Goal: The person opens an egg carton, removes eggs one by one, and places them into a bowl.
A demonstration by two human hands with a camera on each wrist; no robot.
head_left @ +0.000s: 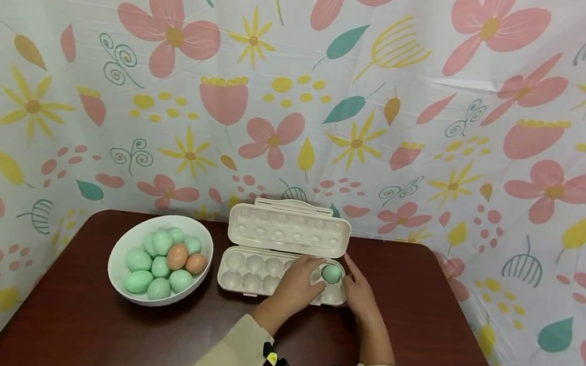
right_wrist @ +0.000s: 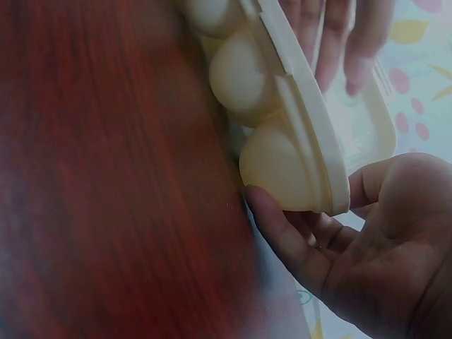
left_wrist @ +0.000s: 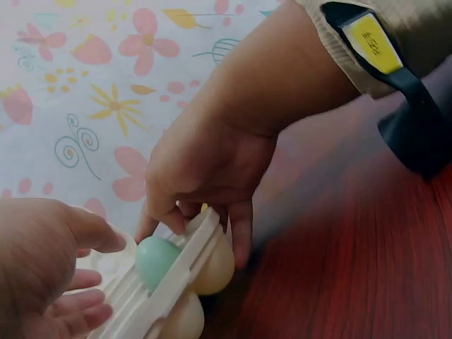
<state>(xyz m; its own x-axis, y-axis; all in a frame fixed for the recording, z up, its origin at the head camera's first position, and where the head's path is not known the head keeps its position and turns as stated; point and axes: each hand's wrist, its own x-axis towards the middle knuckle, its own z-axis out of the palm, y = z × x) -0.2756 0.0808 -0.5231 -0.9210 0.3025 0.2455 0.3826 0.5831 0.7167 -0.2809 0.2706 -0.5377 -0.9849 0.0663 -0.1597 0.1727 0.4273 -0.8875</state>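
A cream egg carton (head_left: 244, 271) sits on the table with its lid (head_left: 288, 242) raised behind it. One pale green egg (head_left: 331, 274) is in a cup of the back row, at the right end. My left hand (head_left: 295, 285) hovers over the carton just left of that egg, its fingers loosely spread and apart from it in the left wrist view. At the carton's right end, my right hand (head_left: 361, 296) grips the edge, thumb and fingers around the end cup as the right wrist view shows. The left hand hides some middle cups.
To the left stands a white bowl (head_left: 113, 275) of several pale green eggs (head_left: 159, 289) and two brown eggs (head_left: 178, 256). The dark red-brown table (head_left: 195, 343) ends at a flowered cloth (head_left: 301, 91) behind the carton.
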